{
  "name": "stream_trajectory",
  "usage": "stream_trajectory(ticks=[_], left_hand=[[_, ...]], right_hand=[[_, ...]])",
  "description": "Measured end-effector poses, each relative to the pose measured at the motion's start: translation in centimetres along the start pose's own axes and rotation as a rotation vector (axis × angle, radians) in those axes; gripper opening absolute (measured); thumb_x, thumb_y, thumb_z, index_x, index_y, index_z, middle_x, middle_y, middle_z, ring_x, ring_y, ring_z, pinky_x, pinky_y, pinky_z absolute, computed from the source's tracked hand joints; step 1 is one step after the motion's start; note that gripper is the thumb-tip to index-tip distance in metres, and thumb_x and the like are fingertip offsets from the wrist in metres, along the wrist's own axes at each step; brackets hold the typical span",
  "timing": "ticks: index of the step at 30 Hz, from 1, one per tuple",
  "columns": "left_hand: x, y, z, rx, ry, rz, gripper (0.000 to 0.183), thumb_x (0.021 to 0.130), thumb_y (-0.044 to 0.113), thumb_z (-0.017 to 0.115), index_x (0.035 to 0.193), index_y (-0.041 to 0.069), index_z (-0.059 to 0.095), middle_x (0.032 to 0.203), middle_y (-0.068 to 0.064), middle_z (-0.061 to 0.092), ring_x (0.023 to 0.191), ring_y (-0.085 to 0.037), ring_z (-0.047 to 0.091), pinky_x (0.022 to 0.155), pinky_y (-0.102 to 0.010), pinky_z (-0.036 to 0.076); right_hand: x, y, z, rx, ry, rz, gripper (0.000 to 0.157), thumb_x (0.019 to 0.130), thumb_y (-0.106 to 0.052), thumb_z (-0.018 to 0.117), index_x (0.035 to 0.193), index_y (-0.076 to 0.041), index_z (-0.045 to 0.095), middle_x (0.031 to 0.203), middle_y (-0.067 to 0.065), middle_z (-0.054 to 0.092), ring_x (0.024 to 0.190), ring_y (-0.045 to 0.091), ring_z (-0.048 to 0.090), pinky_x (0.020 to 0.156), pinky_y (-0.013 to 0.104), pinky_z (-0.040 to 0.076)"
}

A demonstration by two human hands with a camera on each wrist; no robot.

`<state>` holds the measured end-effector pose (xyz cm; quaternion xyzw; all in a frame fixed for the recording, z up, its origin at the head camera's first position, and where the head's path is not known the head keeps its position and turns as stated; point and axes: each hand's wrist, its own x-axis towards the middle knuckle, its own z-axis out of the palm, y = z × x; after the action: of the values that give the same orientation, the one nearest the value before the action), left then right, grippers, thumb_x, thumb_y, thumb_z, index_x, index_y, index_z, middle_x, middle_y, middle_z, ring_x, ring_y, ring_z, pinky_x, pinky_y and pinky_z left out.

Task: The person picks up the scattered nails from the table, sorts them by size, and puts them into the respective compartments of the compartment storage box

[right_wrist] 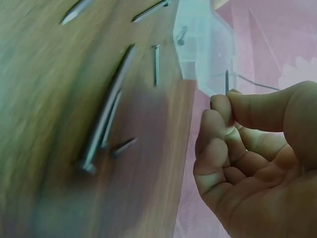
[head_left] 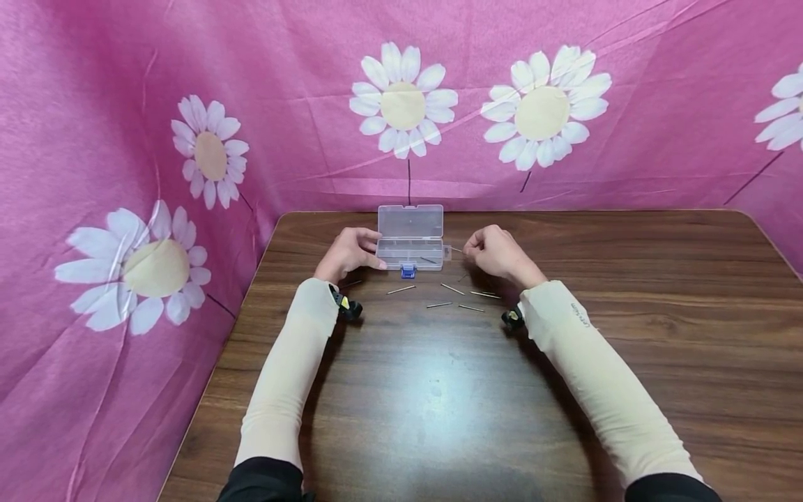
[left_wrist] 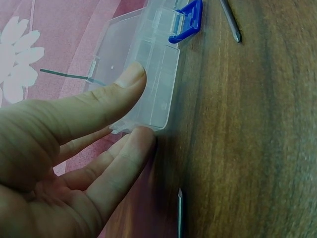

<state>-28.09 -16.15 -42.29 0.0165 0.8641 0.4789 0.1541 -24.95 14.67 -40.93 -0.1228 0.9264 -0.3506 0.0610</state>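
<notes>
A clear plastic compartment box (head_left: 409, 265) stands near the table's back edge, its lid (head_left: 410, 222) raised and its blue latch (head_left: 408, 272) facing forward. My left hand (head_left: 349, 252) holds the box's left end, thumb at the front side and fingers around the end. Between thumb and index finger my right hand (head_left: 498, 255) pinches a nail (right_wrist: 227, 81), its point sticking out toward the box's right end. One nail (head_left: 429, 261) lies inside the box. In the right wrist view, the box (right_wrist: 190, 49) is just beyond the pinched nail.
Several loose nails lie in front of the box, among them one nail (head_left: 401, 289) at left, one nail (head_left: 452, 288) in the middle and one nail (head_left: 470, 307) nearer. A pink flowered cloth (head_left: 301, 104) hangs behind the wooden table (head_left: 433, 404).
</notes>
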Motion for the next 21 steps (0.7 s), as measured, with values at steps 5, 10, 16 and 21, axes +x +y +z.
stream_trajectory(ticks=[5, 10, 16, 21], left_hand=[[0.0, 0.1, 0.0, 0.002, 0.004, -0.006, 0.072, 0.053, 0.006, 0.088, 0.119, 0.014, 0.061, 0.098, -0.008, 0.063, 0.090, -0.022, 0.058, 0.076, -0.031, 0.047], [0.0, 0.0, 0.0, -0.004, 0.005, -0.006, 0.072, 0.052, 0.006, 0.089, 0.118, 0.014, 0.061, 0.098, -0.008, 0.064, 0.090, -0.021, 0.059, 0.076, -0.031, 0.047], [0.0, -0.1, 0.0, -0.005, -0.002, 0.005, 0.073, 0.053, 0.008, 0.089, 0.119, 0.013, 0.061, 0.099, -0.010, 0.064, 0.089, -0.021, 0.059, 0.076, -0.031, 0.047], [-0.1, -0.2, -0.1, -0.017, -0.007, 0.004, 0.074, 0.052, 0.008, 0.089, 0.120, 0.012, 0.060, 0.097, -0.011, 0.065, 0.087, -0.021, 0.060, 0.075, -0.031, 0.047]], right_hand=[[0.4, -1.1, 0.4, 0.016, 0.024, -0.026, 0.013, 0.084, -0.008, 0.059, 0.080, -0.003, 0.070, 0.073, 0.004, 0.065, 0.073, 0.020, 0.056, 0.078, 0.038, 0.042], [1.0, -1.9, 1.0, 0.000, 0.032, -0.047, 0.015, 0.084, -0.007, 0.057, 0.076, -0.004, 0.070, 0.072, 0.006, 0.065, 0.070, 0.020, 0.054, 0.075, 0.036, 0.041], [1.5, -2.5, 1.3, -0.025, 0.021, -0.039, 0.017, 0.086, -0.008, 0.057, 0.076, -0.004, 0.070, 0.072, 0.007, 0.066, 0.071, 0.020, 0.054, 0.075, 0.035, 0.041], [2.1, -3.2, 2.1, -0.065, 0.005, -0.070, 0.020, 0.086, -0.011, 0.058, 0.070, -0.006, 0.069, 0.070, 0.001, 0.065, 0.071, 0.020, 0.055, 0.076, 0.035, 0.041]])
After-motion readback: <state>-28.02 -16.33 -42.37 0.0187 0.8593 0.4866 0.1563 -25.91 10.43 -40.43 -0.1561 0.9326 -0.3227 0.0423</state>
